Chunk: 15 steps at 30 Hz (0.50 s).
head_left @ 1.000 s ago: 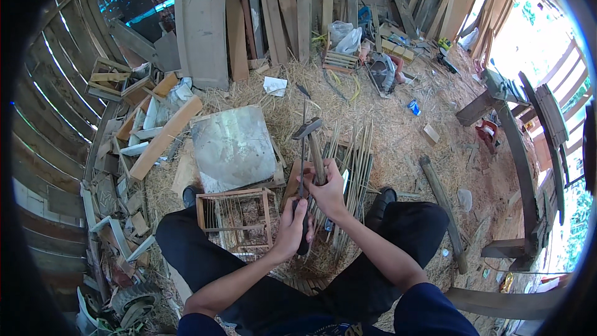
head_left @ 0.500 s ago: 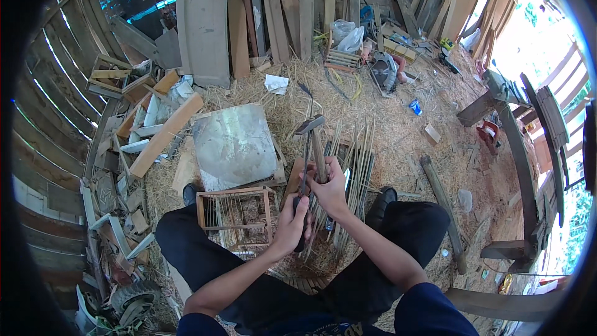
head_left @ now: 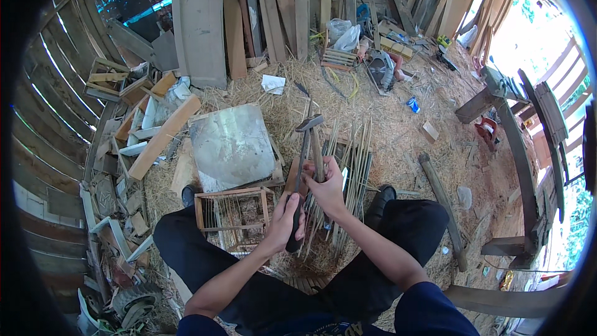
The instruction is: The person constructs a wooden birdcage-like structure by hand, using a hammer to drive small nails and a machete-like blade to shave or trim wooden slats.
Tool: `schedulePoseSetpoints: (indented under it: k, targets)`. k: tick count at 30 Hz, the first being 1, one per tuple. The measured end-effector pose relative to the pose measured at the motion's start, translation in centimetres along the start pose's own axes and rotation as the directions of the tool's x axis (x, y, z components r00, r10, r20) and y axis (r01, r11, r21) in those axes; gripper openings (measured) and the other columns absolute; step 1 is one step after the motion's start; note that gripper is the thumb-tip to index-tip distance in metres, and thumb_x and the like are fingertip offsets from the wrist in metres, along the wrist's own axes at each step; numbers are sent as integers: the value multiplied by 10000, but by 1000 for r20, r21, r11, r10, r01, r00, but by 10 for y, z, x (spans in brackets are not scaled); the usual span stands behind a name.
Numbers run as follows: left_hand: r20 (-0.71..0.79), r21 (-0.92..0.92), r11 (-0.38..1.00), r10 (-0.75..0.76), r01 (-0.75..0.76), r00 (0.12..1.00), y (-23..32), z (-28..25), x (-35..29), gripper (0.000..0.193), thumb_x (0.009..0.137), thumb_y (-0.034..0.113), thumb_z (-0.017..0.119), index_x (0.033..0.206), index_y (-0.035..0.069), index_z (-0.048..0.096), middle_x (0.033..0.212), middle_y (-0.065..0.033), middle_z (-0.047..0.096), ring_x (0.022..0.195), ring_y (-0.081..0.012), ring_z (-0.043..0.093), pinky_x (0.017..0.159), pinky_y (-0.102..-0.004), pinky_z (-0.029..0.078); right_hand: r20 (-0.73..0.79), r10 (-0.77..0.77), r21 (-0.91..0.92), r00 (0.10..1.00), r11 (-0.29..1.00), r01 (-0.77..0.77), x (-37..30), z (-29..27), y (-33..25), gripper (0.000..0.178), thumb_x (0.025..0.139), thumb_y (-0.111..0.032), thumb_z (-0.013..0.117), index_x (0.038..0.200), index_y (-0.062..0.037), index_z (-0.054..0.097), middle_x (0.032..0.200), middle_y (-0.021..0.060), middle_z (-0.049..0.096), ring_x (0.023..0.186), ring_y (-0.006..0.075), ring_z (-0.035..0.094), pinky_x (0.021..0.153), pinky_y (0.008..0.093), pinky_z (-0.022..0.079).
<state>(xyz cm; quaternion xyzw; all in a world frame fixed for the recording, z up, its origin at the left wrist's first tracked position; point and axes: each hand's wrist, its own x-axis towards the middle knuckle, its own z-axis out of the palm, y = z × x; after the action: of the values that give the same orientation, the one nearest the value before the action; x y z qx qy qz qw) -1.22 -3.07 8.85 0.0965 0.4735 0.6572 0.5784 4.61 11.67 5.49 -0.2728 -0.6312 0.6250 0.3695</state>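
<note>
Between my knees, both hands hold upright tools close together. My left hand (head_left: pixel 285 223) is wrapped round the black handle of a long, narrow, dark-bladed tool (head_left: pixel 303 149), its blade pointing away from me; whether it is a knife or a file is unclear. My right hand (head_left: pixel 328 191) grips a hammer (head_left: pixel 317 152) by its wooden handle, the metal head uppermost and crossing near the blade. Behind the hands is a brown wooden block (head_left: pixel 290 177), partly hidden. Thin bamboo-like sticks (head_left: pixel 354 168) lie in a bundle beside my right hand.
A small wooden frame with thin bars (head_left: pixel 233 194) stands by my left knee. Beyond it lies a worn square board (head_left: pixel 233 140). Scrap wood (head_left: pixel 165 137) is heaped at left, a pole (head_left: pixel 441 205) rests at right, and planks (head_left: pixel 301 18) lean at the back. Straw and shavings cover the ground.
The dark tool and my left hand have shifted slightly left and tilted a little. My right hand keeps its hold on the hammer. The whole view has moved slightly.
</note>
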Motion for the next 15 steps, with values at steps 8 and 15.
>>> schedulePoseSetpoints:
  k: [8,15]
  targets:
    - [-19,105,994,28,-26,999,1,2,-2,351,1056,457,459,1111,114,411,676,-42,466,405,-121,432,388,-277,386,-16,99,25,995,995,-98,0,-1,4,362,808,115,662,1122,14,514,1062,100,675,1002,134,644,900,269,504]
    - [-35,145,989,43,-38,998,-1,1,-1,387,1060,463,445,1151,88,418,677,-34,472,410,-115,434,390,-272,383,-15,99,26,995,995,-98,0,1,-1,347,814,109,667,1109,8,515,1049,97,683,992,139,654,886,267,511]
